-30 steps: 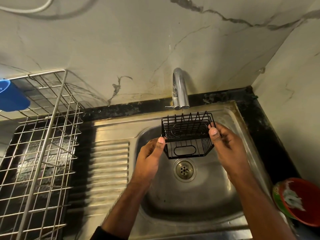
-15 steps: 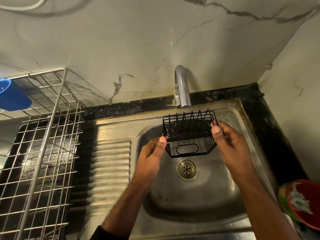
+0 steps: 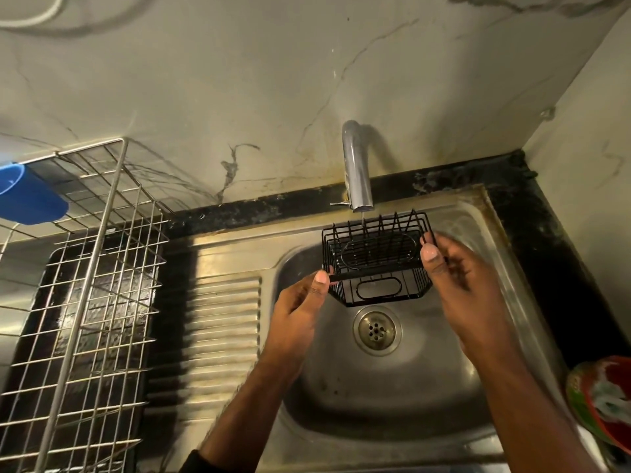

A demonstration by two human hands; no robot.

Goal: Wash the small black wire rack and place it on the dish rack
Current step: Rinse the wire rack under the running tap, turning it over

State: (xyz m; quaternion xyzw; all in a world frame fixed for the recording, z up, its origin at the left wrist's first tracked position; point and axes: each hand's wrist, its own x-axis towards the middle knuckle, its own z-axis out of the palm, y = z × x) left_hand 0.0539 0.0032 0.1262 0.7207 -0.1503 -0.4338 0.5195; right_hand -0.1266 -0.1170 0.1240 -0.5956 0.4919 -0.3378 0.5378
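Over the steel sink (image 3: 532, 302) — both hands (image 3: 300, 305) (image 3: 457, 278) pinch the black wire rack's (image 3: 375, 257) side edges.

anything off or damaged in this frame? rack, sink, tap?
Nothing damaged. Both hands, left hand and right hand, hold the black wire rack tilted under the tap over the sink. Only a thin trickle shows at the spout. The wall behind the tap is stained. The dish rack stands at the left.

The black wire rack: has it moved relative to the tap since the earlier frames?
No. The black wire rack sits just under the tap spout, above the drain, as before; only the camera shifted.
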